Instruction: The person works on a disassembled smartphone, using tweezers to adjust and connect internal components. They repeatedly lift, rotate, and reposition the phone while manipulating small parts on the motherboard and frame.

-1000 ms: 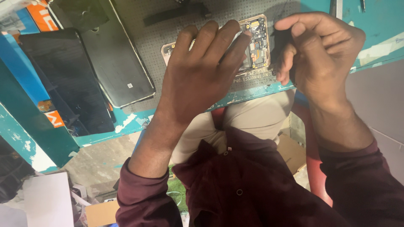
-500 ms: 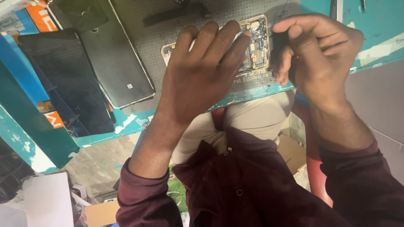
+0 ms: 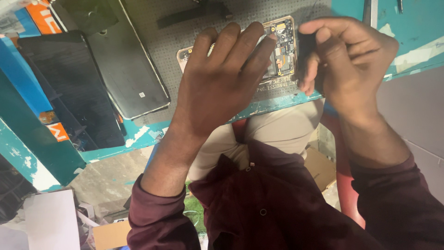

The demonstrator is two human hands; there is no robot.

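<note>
Since a second ago almost nothing has shifted: my left hand (image 3: 222, 78) stays pressed flat, fingers spread, on the one opened phone (image 3: 282, 48) near the worktop's (image 3: 416, 28) front edge. My right hand (image 3: 347, 60) is bunched, fingertips pinched together at the phone's right end; on what, I cannot tell. Two dark panels (image 3: 125, 65) lie toward the left edge, clear of my hands.

Teal desk (image 3: 416, 28), paint chipped white along the front edge. Grey dotted work mat (image 3: 185, 32) lies on it. On the mat: opened phone (image 3: 282, 46) with its circuit board exposed, black strip (image 3: 192, 16) near the far edge, dark back cover (image 3: 127, 69) at left. Black screen panel (image 3: 64, 88) beside it, partly over the desk edge.
</note>
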